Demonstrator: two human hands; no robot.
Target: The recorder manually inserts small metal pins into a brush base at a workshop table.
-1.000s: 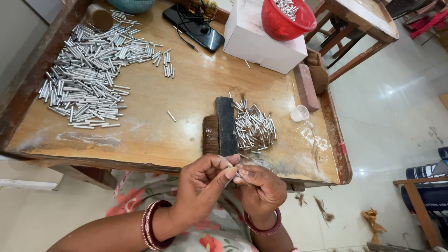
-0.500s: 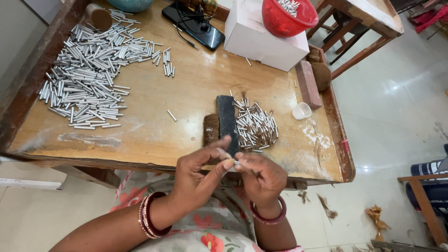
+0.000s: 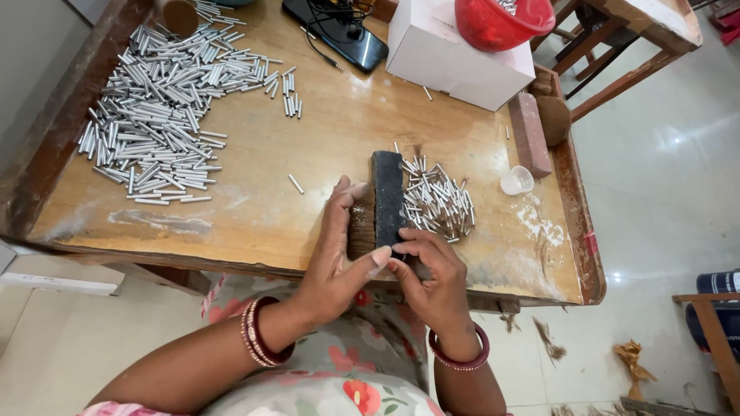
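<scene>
Both hands' [image 3: 393, 270] grip pinched at dark block [image 3: 388, 192]

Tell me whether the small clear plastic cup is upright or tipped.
Upright: the small clear plastic cup stands on the wooden table, its round mouth facing up.

Two tube piles [image 3: 162, 115], one white box [image 3: 455, 58]

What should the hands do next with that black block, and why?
Probably rub the small piece pinched at the fingertips along the black block. The left hand and right hand meet right at the block's near end, and the little pile of short metal tubes lies beside it. Whatever is pinched is too small to tell.
</scene>
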